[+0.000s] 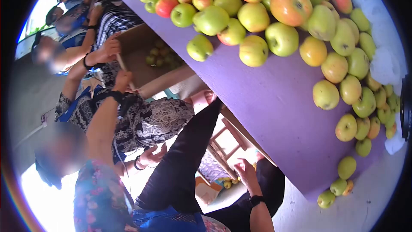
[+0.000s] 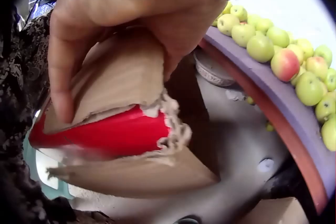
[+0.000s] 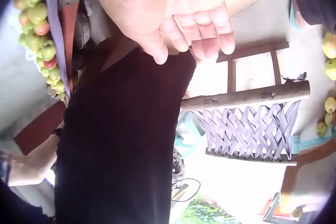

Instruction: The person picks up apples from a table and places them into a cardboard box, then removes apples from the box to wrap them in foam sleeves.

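Head view, tabletop (image 1: 262,99): flat, smooth purple surface under a heap of round, glossy apples (image 1: 282,38), green to yellow, some blushed red.
Head view, cardboard box (image 1: 169,77): matt brown, straight-walled, just left of the tabletop, with apples inside.
Head view, left hand (image 1: 123,80): at the box's edge, left of the tabletop, near another person's hand (image 1: 109,49).
Head view, right hand (image 1: 248,175): near the tabletop's lower edge, well apart from the box.
Left wrist view, torn cardboard (image 2: 123,82): dull brown, folded into thick layers, directly under the left hand and left of the tabletop; one end is ripped into ragged, pulpy fringe, with smooth bright red between the folds.
Left wrist view, grip: the left hand's fingers and thumb are bent round the cardboard's upper layer, pinching it.
Right wrist view, right hand: right of the tabletop, above a black trouser leg (image 3: 121,140); fingers loosely bent, slightly apart, holding nothing.
Right wrist view, stool (image 3: 247,129): wooden bars and crisscross woven straps, farther right of the tabletop than the trouser leg.
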Demonstrator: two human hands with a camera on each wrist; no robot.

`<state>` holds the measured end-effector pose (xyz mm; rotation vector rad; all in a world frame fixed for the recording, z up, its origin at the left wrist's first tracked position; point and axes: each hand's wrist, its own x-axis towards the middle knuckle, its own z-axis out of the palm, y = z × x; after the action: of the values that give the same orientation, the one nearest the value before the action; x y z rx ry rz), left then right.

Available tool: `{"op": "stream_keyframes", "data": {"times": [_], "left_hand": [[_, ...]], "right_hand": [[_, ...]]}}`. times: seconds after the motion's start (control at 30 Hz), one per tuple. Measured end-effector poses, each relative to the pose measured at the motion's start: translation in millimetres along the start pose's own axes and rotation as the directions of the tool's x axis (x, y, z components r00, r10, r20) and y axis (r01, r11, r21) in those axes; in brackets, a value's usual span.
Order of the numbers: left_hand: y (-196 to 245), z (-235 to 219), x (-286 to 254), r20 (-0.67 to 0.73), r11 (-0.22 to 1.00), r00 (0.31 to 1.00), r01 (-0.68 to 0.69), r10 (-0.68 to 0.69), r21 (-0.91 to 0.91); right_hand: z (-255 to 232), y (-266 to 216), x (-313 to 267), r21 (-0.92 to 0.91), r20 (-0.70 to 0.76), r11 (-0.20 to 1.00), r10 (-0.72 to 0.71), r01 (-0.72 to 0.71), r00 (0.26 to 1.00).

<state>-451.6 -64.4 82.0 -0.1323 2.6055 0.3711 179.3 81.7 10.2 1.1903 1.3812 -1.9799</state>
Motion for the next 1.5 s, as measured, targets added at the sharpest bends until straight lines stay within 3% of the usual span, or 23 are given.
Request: {"op": "stream_keyframes", "data": {"times": [0.1,0.13,0.2,0.37,0.47,0.5,0.57,0.6,0.67,0.7,0.77,0.83,0.87,0.97,1.0,1.1,1.23,1.33,1.5], "left_hand": [[3.3,-26.5,6.5,0.129,0.998,0.990,0.054,-0.051,-0.018],[6.5,-38.4,7.6,0.128,0.996,0.988,0.084,-0.083,-0.001],[19.1,-55.6,3.4,0.128,0.991,0.983,0.131,-0.130,-0.005],[49.1,-119.9,-40.5,0.141,0.975,0.966,0.223,-0.219,-0.012],[32.0,-164.6,-47.5,0.173,0.978,0.963,0.202,-0.207,0.048],[30.9,-175.8,-54.0,0.179,0.979,0.963,0.193,-0.201,0.062],[54.0,-188.1,-88.7,0.191,0.980,0.962,0.180,-0.194,0.088],[66.6,-189.6,-107.6,0.146,0.981,0.974,0.160,-0.175,0.113],[80.6,-200.7,-138.6,0.200,0.992,0.975,0.081,-0.100,0.101],[81.2,-207.4,-148.0,0.242,0.997,0.970,0.010,-0.027,0.071],[77.4,-220.5,-162.0,0.284,0.996,0.956,-0.082,0.073,0.021],[68.3,-232.9,-167.2,0.290,0.991,0.949,-0.131,0.127,-0.007],[60.3,-243.5,-169.8,0.273,0.993,0.958,-0.108,0.092,0.044],[55.2,-260.1,-182.3,0.289,0.970,0.929,-0.244,0.231,0.011],[60.8,-263.4,-192.1,0.251,0.971,0.940,-0.238,0.230,0.001],[65.6,-268.7,-218.8,0.170,0.976,0.961,-0.219,0.216,-0.002],[51.8,-292.6,-234.1,0.193,0.965,0.951,-0.256,0.243,0.047],[54.4,-313.5,-252.1,0.205,0.954,0.940,-0.292,0.273,0.066],[31.3,-352.4,-282.3,0.027,0.958,0.958,-0.285,0.284,0.020]], "right_hand": [[-15.0,-8.5,-5.8,0.079,-0.114,0.996,0.050,-0.041,0.992],[-15.2,1.1,-6.8,0.091,-0.212,0.996,0.009,0.011,0.977],[-21.3,-2.3,-12.8,0.096,-0.271,0.995,0.000,0.027,0.963],[-12.9,-43.2,-24.6,0.070,-0.248,0.996,-0.041,0.060,0.968],[-1.2,-77.7,-25.1,0.172,-0.173,0.981,-0.057,0.087,0.983],[7.2,-81.7,-20.8,0.233,-0.182,0.960,-0.113,0.154,0.977],[8.9,-128.3,-18.6,0.358,-0.120,0.928,-0.065,0.104,0.991],[15.3,-145.7,-13.5,0.419,-0.127,0.900,-0.076,0.123,0.989],[28.4,-180.6,-1.3,0.530,-0.146,0.833,-0.097,0.160,0.985],[27.6,-209.0,0.4,0.618,-0.083,0.776,-0.093,0.124,0.992],[43.9,-211.2,34.0,0.457,-0.090,0.860,-0.209,0.227,0.974],[44.3,-254.2,47.1,0.576,-0.041,0.816,-0.034,0.051,0.999],[44.8,-272.7,52.4,0.629,-0.008,0.776,0.052,-0.036,0.999],[59.0,-299.4,69.7,0.766,0.092,0.631,0.083,-0.124,0.992],[60.1,-302.9,74.3,0.777,0.125,0.621,0.012,-0.106,0.992],[63.7,-319.8,79.1,0.692,0.254,0.705,-0.033,-0.157,0.967],[83.1,-336.2,73.4,0.628,0.232,0.749,0.080,-0.212,0.969],[89.0,-342.7,66.8,0.492,0.279,0.843,0.084,-0.217,0.957],[92.0,-368.1,28.1,0.151,0.262,0.981,0.077,-0.120,0.962]]}}
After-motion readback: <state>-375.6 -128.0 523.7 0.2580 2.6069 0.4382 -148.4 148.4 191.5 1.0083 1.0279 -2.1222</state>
